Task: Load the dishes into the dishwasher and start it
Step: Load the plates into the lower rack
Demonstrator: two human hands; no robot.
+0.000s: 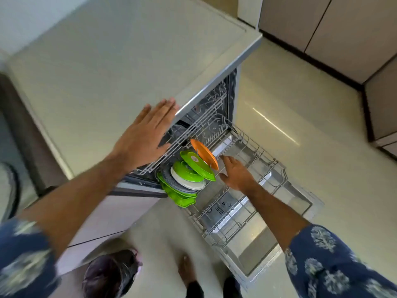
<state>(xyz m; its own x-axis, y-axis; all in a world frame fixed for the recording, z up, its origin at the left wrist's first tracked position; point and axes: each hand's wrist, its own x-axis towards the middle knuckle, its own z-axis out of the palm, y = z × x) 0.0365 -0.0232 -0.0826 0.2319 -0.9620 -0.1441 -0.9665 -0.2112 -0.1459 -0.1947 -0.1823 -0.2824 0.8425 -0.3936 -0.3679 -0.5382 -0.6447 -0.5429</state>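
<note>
Plates stand loaded in the pulled-out lower rack (247, 203), both hands free.

Left hand (144, 136) hovers flat, fingers (163, 108) straight and close together, over the counter (107, 61) edge above the upper rack (193, 130). Right hand (236, 173) has relaxed, slightly spread fingers holding nothing, just beside the orange plate (204, 153) and green plates (193, 168). Judging by this, check the plates sit upright between tines, then push the rack in evenly by its front rim so nothing tips.
</note>
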